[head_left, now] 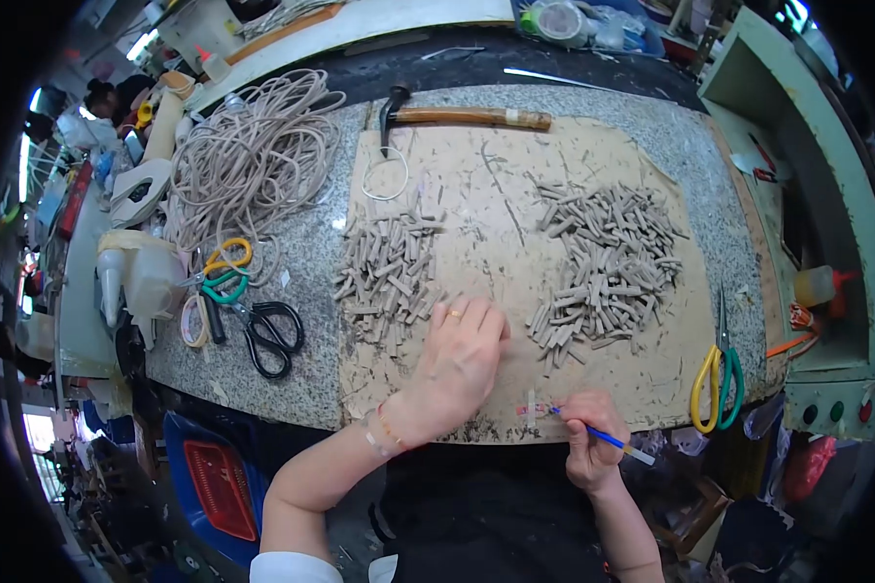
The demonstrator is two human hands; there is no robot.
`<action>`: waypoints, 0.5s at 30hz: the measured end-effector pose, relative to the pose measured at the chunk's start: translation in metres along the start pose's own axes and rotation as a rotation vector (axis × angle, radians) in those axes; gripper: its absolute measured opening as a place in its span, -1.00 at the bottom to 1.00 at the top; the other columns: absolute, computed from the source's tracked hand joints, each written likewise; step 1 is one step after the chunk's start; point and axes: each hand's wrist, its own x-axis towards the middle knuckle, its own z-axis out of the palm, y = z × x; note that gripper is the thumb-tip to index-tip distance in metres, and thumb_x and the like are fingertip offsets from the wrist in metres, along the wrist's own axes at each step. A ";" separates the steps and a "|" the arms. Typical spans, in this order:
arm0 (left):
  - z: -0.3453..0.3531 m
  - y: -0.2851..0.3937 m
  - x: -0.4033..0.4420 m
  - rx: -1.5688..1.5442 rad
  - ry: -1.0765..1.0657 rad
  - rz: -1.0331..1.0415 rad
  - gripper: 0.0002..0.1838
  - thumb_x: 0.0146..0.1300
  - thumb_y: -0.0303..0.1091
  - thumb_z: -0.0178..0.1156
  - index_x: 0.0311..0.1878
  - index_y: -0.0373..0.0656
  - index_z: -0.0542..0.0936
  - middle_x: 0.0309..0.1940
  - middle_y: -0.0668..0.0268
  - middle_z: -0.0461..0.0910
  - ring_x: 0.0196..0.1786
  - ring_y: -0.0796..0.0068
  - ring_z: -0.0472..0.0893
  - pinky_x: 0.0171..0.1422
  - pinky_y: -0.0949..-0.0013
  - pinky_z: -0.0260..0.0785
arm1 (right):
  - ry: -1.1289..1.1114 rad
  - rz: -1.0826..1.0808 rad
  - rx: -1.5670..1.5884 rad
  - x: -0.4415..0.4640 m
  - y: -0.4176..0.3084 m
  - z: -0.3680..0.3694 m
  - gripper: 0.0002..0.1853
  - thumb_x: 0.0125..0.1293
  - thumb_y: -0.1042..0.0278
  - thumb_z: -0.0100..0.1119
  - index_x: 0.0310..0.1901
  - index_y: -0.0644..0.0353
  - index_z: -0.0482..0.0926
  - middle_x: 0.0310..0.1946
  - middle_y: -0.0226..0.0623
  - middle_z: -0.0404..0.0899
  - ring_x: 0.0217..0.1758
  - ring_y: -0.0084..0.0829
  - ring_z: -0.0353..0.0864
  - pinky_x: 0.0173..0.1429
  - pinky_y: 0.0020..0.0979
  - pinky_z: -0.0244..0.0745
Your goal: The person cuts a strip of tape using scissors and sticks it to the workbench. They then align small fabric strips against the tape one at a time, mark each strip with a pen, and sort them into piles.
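My left hand (462, 364) hovers over the brown board beside the left pile of short grey cord pieces (391, 267). Its fingers curl under the palm, so whatever they hold is hidden. Near the board's front edge, my right hand (593, 437) is closed around a thin blue pen-like tool (605, 438) with a pale rear end. The tool's tip points left, towards a small taped marking (532, 410) on the board. A larger pile of grey cord pieces (608, 262) lies on the right, beyond my right hand.
A hammer (472, 117) and a pale ring (386, 178) lie at the back. At left are coiled cord (258, 160), black-handled scissors (270, 338) and a white bottle (156, 277). Yellow-and-green scissors (717, 384) lie right, beside a pale green metal frame (826, 146).
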 end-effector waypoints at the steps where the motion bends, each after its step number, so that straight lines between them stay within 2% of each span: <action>1: -0.006 0.008 -0.006 -0.111 -0.036 0.010 -0.87 0.18 -0.48 0.32 -0.26 -0.14 0.54 -0.28 0.23 0.52 -0.13 0.17 0.51 0.03 0.17 0.26 | 0.040 0.015 0.022 -0.002 0.002 0.000 -0.99 0.35 0.54 0.21 -0.24 0.24 0.60 -0.30 -0.20 0.67 -0.23 -0.16 0.67 -0.07 -0.25 0.54; 3: -0.002 0.021 -0.021 -0.323 -0.130 0.016 -0.86 0.17 -0.49 0.33 -0.26 -0.16 0.55 -0.32 0.22 0.52 -0.17 0.16 0.52 -0.01 0.17 0.29 | 0.083 0.031 0.031 -0.003 0.000 -0.001 -0.95 0.38 0.57 0.14 -0.19 0.29 0.59 -0.26 -0.14 0.67 -0.19 -0.14 0.67 -0.04 -0.27 0.56; 7: 0.022 0.025 -0.031 -0.277 0.031 0.014 -0.86 0.10 -0.52 0.39 -0.28 -0.17 0.62 -0.33 0.23 0.54 -0.19 0.16 0.54 -0.05 0.19 0.36 | 0.079 0.034 0.010 -0.003 0.001 0.001 -0.94 0.38 0.61 0.14 -0.17 0.30 0.59 -0.21 -0.11 0.67 -0.18 -0.15 0.67 -0.03 -0.28 0.56; 10: 0.020 0.026 -0.038 -0.392 0.065 -0.111 -0.86 0.09 -0.56 0.40 -0.29 -0.19 0.64 -0.32 0.23 0.55 -0.19 0.18 0.54 -0.07 0.23 0.38 | 0.075 0.078 -0.029 -0.001 -0.002 0.000 -0.94 0.39 0.61 0.16 -0.15 0.30 0.59 -0.21 -0.11 0.67 -0.17 -0.14 0.67 -0.03 -0.29 0.56; 15: 0.020 0.025 -0.043 -0.349 0.073 -0.076 -0.84 0.05 -0.58 0.41 -0.29 -0.21 0.65 -0.32 0.25 0.55 -0.20 0.21 0.54 -0.09 0.25 0.38 | 0.005 0.072 -0.007 0.004 -0.003 0.002 -0.94 0.39 0.56 0.22 -0.14 0.29 0.59 -0.19 -0.13 0.68 -0.15 -0.16 0.68 -0.04 -0.28 0.57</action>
